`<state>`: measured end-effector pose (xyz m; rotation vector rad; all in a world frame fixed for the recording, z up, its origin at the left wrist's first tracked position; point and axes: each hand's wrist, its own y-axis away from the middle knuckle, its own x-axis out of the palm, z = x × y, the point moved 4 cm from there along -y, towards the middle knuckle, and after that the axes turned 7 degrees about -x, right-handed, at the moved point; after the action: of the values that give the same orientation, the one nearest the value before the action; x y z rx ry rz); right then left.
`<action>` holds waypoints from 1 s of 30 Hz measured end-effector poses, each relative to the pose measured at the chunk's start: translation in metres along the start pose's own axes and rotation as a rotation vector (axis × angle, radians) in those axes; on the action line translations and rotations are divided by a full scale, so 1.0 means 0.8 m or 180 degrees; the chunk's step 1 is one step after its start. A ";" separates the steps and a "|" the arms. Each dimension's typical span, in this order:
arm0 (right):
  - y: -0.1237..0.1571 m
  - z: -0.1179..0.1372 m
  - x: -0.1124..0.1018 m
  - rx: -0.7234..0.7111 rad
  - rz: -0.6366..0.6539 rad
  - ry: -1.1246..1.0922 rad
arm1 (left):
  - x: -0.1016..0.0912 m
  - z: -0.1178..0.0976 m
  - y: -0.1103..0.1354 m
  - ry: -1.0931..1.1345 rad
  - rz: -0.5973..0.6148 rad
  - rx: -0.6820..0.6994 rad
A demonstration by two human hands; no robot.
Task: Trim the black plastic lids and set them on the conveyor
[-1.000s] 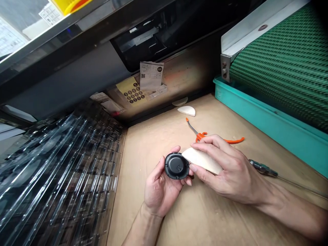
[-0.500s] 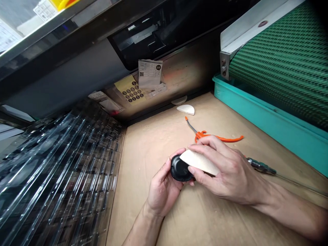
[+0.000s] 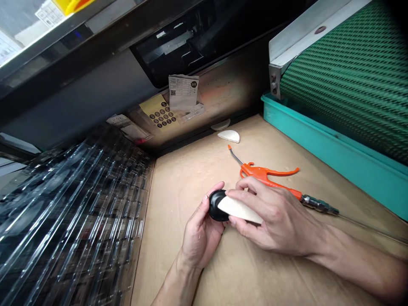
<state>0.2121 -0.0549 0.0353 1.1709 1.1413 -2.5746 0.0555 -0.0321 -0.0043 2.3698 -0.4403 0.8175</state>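
Note:
My left hand grips a small round black dish-like part by its rim, tilted toward me. In my right hand is a cream half-round pad, pinched between thumb and fingers. The pad's pointed end overlaps the black part and hides its right side; whether it presses on the surface I cannot tell. Just beyond my right hand lies an orange air blow gun with a bent metal nozzle and a hose coupling. Another cream half-round pad rests at the back of the table.
Clear plastic trays are stacked along the left. To the right, a green conveyor belt sits above a teal bin. A metal panel at the back carries a yellow sticker sheet and a paper label. Brown sheeting covers the table.
My right hand has moved the pad left and slightly down, over more of the black part. More of the blow gun now shows. The whole view has shifted slightly.

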 end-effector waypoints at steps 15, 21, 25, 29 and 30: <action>-0.003 0.010 -0.001 -0.0164 0.0053 -0.0141 | -0.002 0.005 -0.001 0.0005 0.0105 0.0010; -0.003 0.008 -0.002 -0.0184 -0.0048 0.0009 | -0.005 0.004 -0.001 0.0014 -0.0019 0.0082; 0.000 0.001 -0.004 0.0100 -0.0181 0.0224 | -0.001 0.004 -0.001 -0.0048 0.0008 0.0003; 0.000 0.001 -0.003 0.0049 -0.0173 0.0128 | 0.000 0.005 -0.002 0.0049 0.0040 -0.0011; -0.001 0.003 -0.003 -0.0024 -0.0169 0.0084 | -0.001 0.005 -0.002 0.0094 0.0032 -0.0007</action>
<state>0.2120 -0.0567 0.0382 1.1926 1.2023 -2.5986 0.0574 -0.0334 -0.0078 2.3521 -0.4413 0.8552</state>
